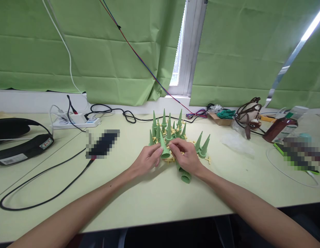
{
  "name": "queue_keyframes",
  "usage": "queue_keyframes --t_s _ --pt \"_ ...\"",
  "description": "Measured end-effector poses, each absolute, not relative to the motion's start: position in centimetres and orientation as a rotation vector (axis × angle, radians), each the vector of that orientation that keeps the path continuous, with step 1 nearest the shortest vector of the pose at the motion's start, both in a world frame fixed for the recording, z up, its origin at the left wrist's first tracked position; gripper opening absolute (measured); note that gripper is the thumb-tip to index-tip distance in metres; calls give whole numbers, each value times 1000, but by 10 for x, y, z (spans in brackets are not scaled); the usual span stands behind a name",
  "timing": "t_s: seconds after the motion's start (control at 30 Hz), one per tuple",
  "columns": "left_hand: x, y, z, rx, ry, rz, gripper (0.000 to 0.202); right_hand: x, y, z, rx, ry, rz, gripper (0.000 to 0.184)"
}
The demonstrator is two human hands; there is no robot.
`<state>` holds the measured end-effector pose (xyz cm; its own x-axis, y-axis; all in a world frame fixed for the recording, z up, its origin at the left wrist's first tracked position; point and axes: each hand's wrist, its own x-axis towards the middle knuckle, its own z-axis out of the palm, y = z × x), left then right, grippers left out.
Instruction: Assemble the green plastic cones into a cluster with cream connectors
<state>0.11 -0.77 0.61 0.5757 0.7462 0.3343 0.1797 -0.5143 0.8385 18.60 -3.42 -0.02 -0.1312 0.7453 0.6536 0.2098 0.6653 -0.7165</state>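
My left hand [147, 160] is closed on a hollow green plastic cone [164, 151], tilted with its open base towards me. Right beside it, my right hand [187, 157] is in a pinch, and whatever its fingertips hold is hidden or too small to name. Behind both hands, several more green cones [169, 128] stand upright with small yellow T-shaped pieces [208, 159] scattered among them. Two green cones [204, 147] stand to the right of my right hand. Below that hand lies another green piece [186, 177], its round open end facing me, partly covered.
On the left are a power strip [91, 123], a black cable [46, 203], a blurred dark device [104, 144] and a black headset-like item [23, 148]. To the right are a clear plastic bag [237, 143], a cardboard box [220, 119] and a brown bottle [280, 130]. Green curtains [110, 51] hang behind.
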Motion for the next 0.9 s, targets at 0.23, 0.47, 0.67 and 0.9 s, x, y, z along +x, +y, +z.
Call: queue_keyframes --t_s 0.23,0.47,0.67,0.9 --pt "2 -8 7 2087 735 888 36 187 -33 -1 -790 -1731 543 18" --pt "0 -10 6 2221 777 950 32 186 -33 0 -806 -1731 527 20" --pt "1 -10 3 2332 781 1054 24 186 -33 1 -829 -1721 548 20" --pt "2 -9 1 2430 701 1182 9 186 -32 1 -823 -1687 610 21"
